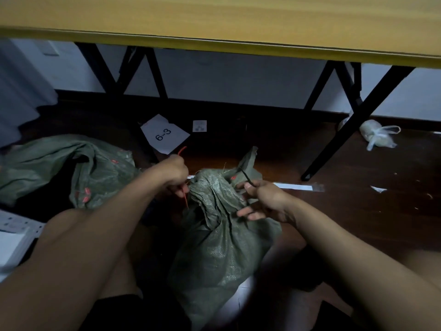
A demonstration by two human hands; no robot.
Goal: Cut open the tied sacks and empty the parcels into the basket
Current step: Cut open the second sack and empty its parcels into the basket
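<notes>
step: freeing the sack neck. left hand grips the red tie; right hand holds scissors just beside it. next, probably: spread the mouth.

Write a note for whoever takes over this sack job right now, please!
Left hand: grips a red tie at the neck of the green woven sack in front of you.
Right hand: fingers hold a thin dark cutting tool, tip at the sack's gathered top.
A second green sack lies slumped on the floor to the left, under the yellow table.
No basket or parcels are in view.
Done: the tie seems to be coming away.
Left: open the neck, tip the parcels into the basket.
</notes>
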